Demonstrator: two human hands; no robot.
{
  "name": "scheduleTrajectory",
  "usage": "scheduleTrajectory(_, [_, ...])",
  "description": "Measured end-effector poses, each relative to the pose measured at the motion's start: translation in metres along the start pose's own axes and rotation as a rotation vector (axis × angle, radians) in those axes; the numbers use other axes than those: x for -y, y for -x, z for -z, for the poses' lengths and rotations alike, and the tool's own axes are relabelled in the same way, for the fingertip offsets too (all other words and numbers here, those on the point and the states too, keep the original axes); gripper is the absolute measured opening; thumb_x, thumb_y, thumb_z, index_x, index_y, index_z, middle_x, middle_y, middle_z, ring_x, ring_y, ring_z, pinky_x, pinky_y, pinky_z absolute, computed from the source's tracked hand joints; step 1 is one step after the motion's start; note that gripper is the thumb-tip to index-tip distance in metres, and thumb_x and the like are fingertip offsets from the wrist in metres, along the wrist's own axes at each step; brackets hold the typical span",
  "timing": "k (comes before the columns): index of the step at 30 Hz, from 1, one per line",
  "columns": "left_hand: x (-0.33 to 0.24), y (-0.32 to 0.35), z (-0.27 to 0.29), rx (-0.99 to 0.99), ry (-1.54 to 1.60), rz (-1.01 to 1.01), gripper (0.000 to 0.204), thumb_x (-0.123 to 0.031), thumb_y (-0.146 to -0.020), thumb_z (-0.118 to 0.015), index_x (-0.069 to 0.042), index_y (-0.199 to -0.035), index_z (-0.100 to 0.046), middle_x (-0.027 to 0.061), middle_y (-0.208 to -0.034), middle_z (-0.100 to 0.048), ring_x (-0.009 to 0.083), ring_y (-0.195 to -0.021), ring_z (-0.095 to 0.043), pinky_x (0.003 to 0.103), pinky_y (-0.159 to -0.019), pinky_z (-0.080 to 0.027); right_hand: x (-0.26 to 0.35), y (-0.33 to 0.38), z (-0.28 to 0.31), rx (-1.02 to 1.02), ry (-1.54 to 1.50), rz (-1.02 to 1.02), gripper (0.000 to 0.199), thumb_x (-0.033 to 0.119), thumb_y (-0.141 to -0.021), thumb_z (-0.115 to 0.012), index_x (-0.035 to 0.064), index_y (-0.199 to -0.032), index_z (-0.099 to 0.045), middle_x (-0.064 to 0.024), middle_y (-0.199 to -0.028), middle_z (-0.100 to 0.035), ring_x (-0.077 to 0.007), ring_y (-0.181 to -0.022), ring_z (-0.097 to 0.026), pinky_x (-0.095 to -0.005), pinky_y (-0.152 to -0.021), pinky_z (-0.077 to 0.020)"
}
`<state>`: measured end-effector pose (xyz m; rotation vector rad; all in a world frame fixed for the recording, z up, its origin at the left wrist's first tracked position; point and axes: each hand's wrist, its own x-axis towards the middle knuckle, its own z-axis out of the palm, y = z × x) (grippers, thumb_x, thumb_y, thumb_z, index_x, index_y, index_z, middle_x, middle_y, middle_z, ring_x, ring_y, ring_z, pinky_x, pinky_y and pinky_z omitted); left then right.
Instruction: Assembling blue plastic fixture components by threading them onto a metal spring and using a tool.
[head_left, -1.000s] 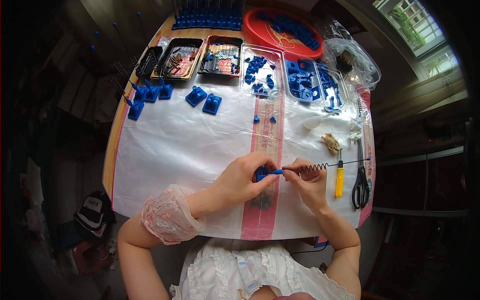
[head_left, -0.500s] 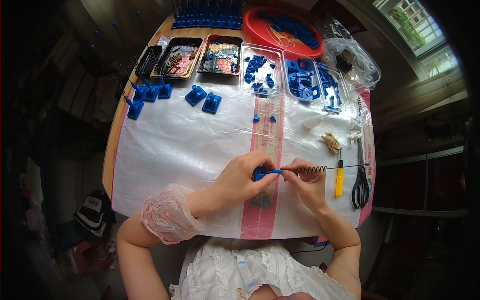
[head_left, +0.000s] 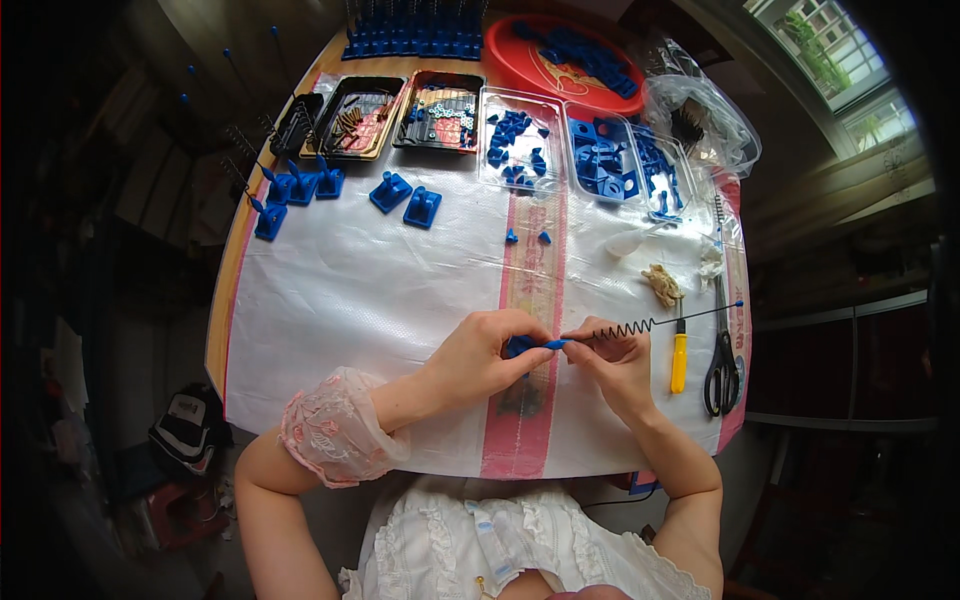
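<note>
Near the middle front of the table my left hand (head_left: 474, 352) is closed on a blue plastic base (head_left: 517, 346), most of it hidden by the fingers. A slim blue plastic stem (head_left: 556, 344) joins it and runs across to my right hand (head_left: 614, 368), whose thumb and fingers pinch its right end. From there a black coiled spring wire (head_left: 628, 328) leads out over the right hand. It straightens towards the right and ends in a small blue tip (head_left: 739, 303). Two small blue pieces (head_left: 511, 237) lie on the white sheet beyond my hands.
Finished-looking blue bases (head_left: 423, 207) stand at the left. Black trays (head_left: 405, 140) of screws and nuts and clear boxes (head_left: 482, 165) of blue parts line the back, before a red basin (head_left: 500, 70). A yellow-handled screwdriver (head_left: 679, 363) and black scissors (head_left: 722, 385) lie at the right.
The spring wire has tilted, its blue-tipped end swinging slightly away from me. The blue base has turned a little in my left fingers, and both hands stay in place.
</note>
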<state>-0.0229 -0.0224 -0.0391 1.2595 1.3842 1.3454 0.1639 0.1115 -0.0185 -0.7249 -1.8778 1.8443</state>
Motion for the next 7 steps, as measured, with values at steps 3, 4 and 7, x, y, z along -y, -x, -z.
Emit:
scheduleTrajectory(3, [0.0036, -0.0001, -0.0004, -0.006, 0.034, -0.012, 0.017, -0.011, -0.097, -0.075, -0.003, -0.111, -0.077, 0.0025, -0.09, -0.071, 0.0067, -0.073, -0.061, 0.024, -0.064, -0.049, -0.0029, 0.0009, 0.0013, 0.0, 0.016, -0.003, 0.013, -0.007, -0.089, -0.079, -0.0036, -0.101, -0.078, -0.0033, -0.087, -0.071, -0.0075, -0.077, -0.061, -0.0231, -0.068, -0.0463])
scheduleTrajectory(4, [0.0037, 0.0, -0.0003, -0.007, 0.023, -0.012, 0.017, -0.011, -0.097, -0.075, -0.003, -0.112, -0.077, 0.0026, -0.09, -0.071, 0.0069, -0.073, -0.062, 0.024, -0.064, -0.049, -0.0042, 0.001, 0.002, 0.0, 0.023, -0.004, 0.013, -0.007, -0.089, -0.079, -0.0035, -0.101, -0.078, -0.0034, -0.087, -0.071, -0.0076, -0.077, -0.061, -0.023, -0.068, -0.0468])
scheduleTrajectory(7, [0.0038, -0.001, 0.0, -0.006, 0.002, -0.015, 0.017, -0.011, -0.097, -0.075, -0.003, -0.113, -0.078, 0.003, -0.091, -0.072, 0.0072, -0.072, -0.062, 0.024, -0.064, -0.049, -0.0057, 0.0008, 0.0009, -0.004, -0.006, -0.034, 0.011, -0.007, -0.091, -0.078, -0.0024, -0.101, -0.079, -0.0039, -0.088, -0.072, -0.0083, -0.081, -0.064, -0.0234, -0.071, -0.0498])
